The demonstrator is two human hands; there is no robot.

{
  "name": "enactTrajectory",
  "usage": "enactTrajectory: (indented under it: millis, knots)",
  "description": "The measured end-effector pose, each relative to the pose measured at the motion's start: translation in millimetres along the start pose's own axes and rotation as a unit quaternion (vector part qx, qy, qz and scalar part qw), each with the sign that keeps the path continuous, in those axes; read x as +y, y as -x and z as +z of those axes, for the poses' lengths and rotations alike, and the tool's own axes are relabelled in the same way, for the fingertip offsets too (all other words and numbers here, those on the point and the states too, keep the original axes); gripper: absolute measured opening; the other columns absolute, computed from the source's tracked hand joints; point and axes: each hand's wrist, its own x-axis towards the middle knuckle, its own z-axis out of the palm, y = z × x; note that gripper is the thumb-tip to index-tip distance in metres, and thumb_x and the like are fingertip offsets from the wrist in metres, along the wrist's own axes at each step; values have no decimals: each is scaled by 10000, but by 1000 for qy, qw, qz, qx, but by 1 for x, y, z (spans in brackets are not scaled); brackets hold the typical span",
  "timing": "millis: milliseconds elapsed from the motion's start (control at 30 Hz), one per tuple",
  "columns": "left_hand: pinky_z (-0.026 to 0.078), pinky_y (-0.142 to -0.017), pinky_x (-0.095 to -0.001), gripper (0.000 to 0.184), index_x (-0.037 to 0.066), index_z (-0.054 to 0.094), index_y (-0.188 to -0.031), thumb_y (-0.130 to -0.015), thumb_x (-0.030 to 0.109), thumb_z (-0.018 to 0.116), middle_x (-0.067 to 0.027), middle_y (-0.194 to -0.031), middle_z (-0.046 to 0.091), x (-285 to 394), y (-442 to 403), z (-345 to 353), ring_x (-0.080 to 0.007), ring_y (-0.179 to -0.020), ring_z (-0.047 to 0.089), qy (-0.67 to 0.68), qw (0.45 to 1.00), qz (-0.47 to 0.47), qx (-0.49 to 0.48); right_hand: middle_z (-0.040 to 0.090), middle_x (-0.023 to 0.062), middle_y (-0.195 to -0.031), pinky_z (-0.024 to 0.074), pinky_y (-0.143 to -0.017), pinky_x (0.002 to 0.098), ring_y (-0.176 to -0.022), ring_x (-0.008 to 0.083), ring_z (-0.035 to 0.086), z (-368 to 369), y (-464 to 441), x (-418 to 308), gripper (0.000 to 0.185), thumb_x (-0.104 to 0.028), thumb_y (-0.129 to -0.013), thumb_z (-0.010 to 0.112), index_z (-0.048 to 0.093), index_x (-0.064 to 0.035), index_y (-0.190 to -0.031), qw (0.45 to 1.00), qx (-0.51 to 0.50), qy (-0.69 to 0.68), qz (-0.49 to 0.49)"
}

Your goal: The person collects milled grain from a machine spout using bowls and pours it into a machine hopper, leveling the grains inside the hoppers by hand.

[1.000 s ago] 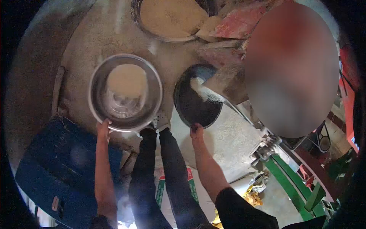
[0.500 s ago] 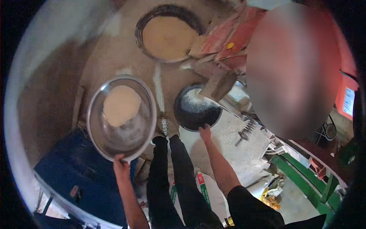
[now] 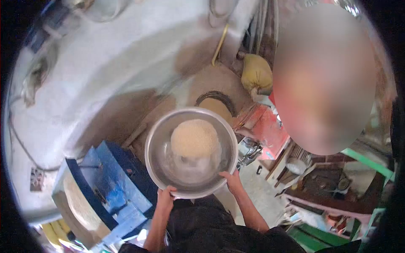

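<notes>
Between my hands is a wide steel basin (image 3: 160, 166), held up in front of my body. A rounded mound of pale grain-like material (image 3: 195, 137) lies on the far side of its bottom, with a thin dusty film nearer me. My left hand (image 3: 166, 198) is closed on the near left rim. At the near right rim, my right hand (image 3: 232, 182) is also wrapped round the edge. The fingertips under the rim are hidden. Part of a dark-rimmed round tub (image 3: 216, 106) with tan material shows beyond the basin.
A blue machine or hopper (image 3: 116, 192) stands at my left, with pale material in its opening. Red machinery (image 3: 265, 126) is at the right, close to a blurred area. A yellow sack (image 3: 256, 74) sits at the back. Green bars (image 3: 312, 236) lie low at the right.
The steel basin has come up and to the centre. My right hand has let go of the dark basin and taken the steel basin's rim. The view has tilted up.
</notes>
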Motion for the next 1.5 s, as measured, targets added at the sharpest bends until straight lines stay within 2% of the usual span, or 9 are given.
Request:
enactTrajectory:
  millis: [67, 167, 333, 567, 967, 1033, 1100, 1367, 1500]
  knots:
    - [491, -705, -327, 329, -15, 531, -1012, -688, 24, 564, -89, -861, 582, 25, 33, -7, -212, -777, 580, -97, 995, 26, -1, 518, 137, -1132, 455, -818, 334, -997, 222, 529, 14, 27, -10, 570, 22, -657, 587, 411, 13, -1199, 1000, -3, -13, -5]
    - [462, -719, -297, 349, -19, 554, -1036, -710, 98, 601, -81, -872, 599, 70, 87, -27, -187, -766, 588, -173, 973, 152, -14, 542, 124, -1054, 420, -851, 339, -965, 221, 527, 69, 79, -58, 529, 22, -652, 601, 444, 23, -1157, 996, 28, -29, -74]
    - [461, -800, -325, 404, -31, 502, -1169, -796, 100, 583, -135, -1039, 589, 121, 97, -101, -207, -904, 575, 85, 970, 226, -2, 536, 108, -1049, 420, -834, 337, -962, 216, 519, 151, 131, -117, 559, 53, -625, 591, 445, 10, -1163, 987, -21, 70, -143]
    - [367, -975, -309, 508, -14, 351, -1343, -863, 104, 468, -161, -1293, 460, 195, 126, -214, -220, -1174, 458, 259, 873, 410, 40, 544, 93, -1052, 418, -838, 318, -968, 212, 522, 333, 208, -178, 568, 62, -629, 573, 449, 8, -1181, 931, -177, 213, -238]
    - [284, -1048, -361, 471, 13, 267, -1371, -957, 235, 313, -136, -1397, 325, 152, 106, -282, -248, -1255, 354, 636, 692, 336, 60, 561, 99, -934, 485, -702, 282, -800, 170, 571, 610, 333, -143, 453, 66, -601, 519, 528, 53, -1054, 715, -417, 408, -384]
    - [315, -1026, -365, 446, 5, 327, -1336, -950, 227, 312, -136, -1352, 391, 161, 115, -280, -246, -1226, 393, 642, 687, 319, 118, 579, 117, -1088, 411, -918, 397, -1009, 248, 550, 653, 345, -139, 528, 94, -612, 514, 541, 13, -1133, 685, -434, 465, -356]
    - [358, -995, -373, 418, 2, 403, -1280, -950, 238, 305, -133, -1289, 462, 168, 132, -285, -249, -1169, 454, 699, 667, 253, 43, 588, 108, -1010, 429, -897, 362, -975, 241, 563, 687, 369, -117, 481, 79, -630, 535, 556, 8, -1106, 640, -464, 494, -362]
    - [357, -994, -391, 517, 28, 381, -1283, -959, 397, 219, -115, -1317, 424, 196, 110, -282, -264, -1184, 433, 729, 603, 320, -47, 602, 77, -711, 404, -556, 272, -620, 158, 525, 686, 459, -7, 290, 0, -722, 460, 639, 3, -950, 460, -566, 506, -460]
    - [310, -1030, -413, 663, 67, 308, -1348, -927, 552, 145, -116, -1388, 333, 203, 85, -283, -285, -1252, 355, 734, 589, 325, -91, 643, 132, -743, 448, -646, 306, -693, 202, 592, 657, 470, -3, 279, 19, -689, 453, 634, 42, -900, 410, -641, 459, -458]
